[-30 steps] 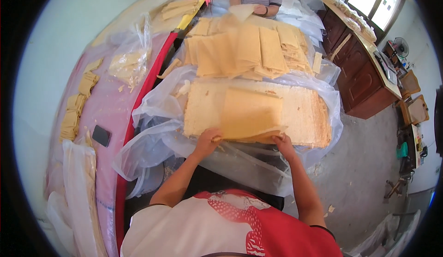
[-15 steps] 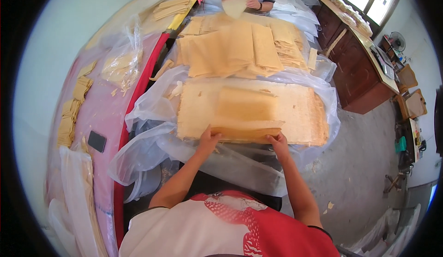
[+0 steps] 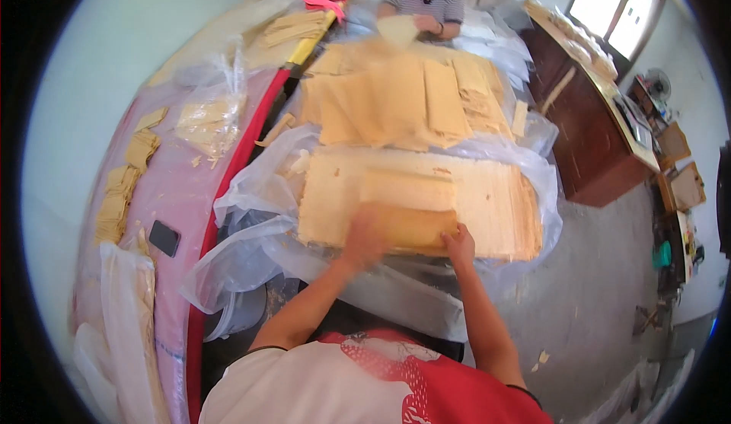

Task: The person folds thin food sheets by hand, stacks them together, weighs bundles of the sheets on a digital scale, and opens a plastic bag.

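Observation:
A folded, curled tan sheet (image 3: 415, 228) lies along the near side of a wide, pale, thick stack of sheets (image 3: 491, 211). At its right end, my right hand (image 3: 458, 243) pinches the edge between thumb and fingers. My left hand (image 3: 364, 237) is over the sheet's left end, its fingers smeared by motion, so its grip cannot be made out. Just beyond the fold, a lighter flat yellowish sheet (image 3: 407, 186) rests on the stack.
Several piles of tan sheets (image 3: 449, 100) spread across the far half. Crumpled clear plastic (image 3: 247, 188) surrounds the stack. Opposite, a person (image 3: 426, 1) holds a pale sheet. On the pink-covered surface at left lie a phone (image 3: 164, 238) and folded sheets (image 3: 116, 203). A wooden desk (image 3: 586, 135) stands right.
My left hand has moved inward over the sheet from its left corner. The near sheet now bulges and curls more. My view has shifted slightly, showing more of the person opposite.

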Available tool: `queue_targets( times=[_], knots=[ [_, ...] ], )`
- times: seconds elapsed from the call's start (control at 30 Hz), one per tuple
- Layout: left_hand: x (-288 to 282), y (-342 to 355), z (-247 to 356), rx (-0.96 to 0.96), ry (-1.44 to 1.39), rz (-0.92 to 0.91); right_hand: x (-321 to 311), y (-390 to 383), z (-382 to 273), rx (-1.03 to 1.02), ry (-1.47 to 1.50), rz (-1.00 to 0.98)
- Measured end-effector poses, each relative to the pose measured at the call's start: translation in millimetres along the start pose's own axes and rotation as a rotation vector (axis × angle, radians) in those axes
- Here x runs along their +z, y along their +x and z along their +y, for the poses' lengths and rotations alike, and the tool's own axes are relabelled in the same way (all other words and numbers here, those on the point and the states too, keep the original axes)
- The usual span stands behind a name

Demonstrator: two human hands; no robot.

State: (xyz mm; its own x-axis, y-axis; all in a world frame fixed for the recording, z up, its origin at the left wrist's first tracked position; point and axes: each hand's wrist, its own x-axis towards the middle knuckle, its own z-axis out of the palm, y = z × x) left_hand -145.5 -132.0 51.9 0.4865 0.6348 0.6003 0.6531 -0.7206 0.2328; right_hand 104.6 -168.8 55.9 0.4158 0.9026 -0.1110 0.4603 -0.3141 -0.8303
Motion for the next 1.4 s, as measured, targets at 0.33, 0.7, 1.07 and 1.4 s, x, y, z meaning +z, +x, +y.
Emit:
queue_targets(
  times=[0.33,0.7,1.07,1.4],
  knots=[
    [63,-28,18,0.091,0.129,-0.260,-8,11,-35,-0.586,-0.737,0.353],
    [91,-25,-23,0.082,-0.021,-0.291,21,-1,-79,-0.585,-0.840,-0.750],
    [-19,63,-32,-0.064,-0.248,-0.857,-47,44,9,-0.589,-0.540,-0.453],
    [25,66,-74,-0.332,-0.364,-0.650,-2,76,54,-0.078,0.423,-0.187]
  ],
)
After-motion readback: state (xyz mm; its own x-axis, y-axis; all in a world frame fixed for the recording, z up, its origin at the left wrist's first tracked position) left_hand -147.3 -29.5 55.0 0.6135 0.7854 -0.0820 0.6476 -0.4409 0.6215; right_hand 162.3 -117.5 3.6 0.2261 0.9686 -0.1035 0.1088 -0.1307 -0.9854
